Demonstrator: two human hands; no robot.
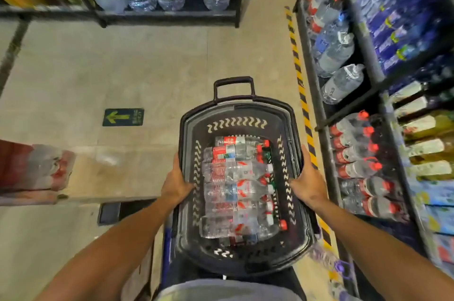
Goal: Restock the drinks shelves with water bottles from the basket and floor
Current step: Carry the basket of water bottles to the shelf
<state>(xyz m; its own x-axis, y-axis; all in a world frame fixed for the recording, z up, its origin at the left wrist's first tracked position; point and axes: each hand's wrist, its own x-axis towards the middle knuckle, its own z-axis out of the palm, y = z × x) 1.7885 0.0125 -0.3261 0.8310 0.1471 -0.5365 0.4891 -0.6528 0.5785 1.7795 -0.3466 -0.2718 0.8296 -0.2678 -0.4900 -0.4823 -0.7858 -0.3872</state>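
Clear plastic water bottles (pixel 235 192) with red labels and red or white caps lie on their sides, stacked in a dark plastic shopping basket (pixel 298 232) held over the beige tiled floor (pixel 122 67). Left hand (pixel 175 184) grips the basket's left rim, thumb hooked inside. Right hand (pixel 308 181) grips the right rim, fingers curled over the outer edge. Black metal drinks shelves (pixel 353 37) stand just right of the basket.

I see the tiled floor (pixel 152 60) carrying a wrapped bottle pack (pixel 34 168) at its left edge and an arrow sticker (pixel 122 117) mid-floor.
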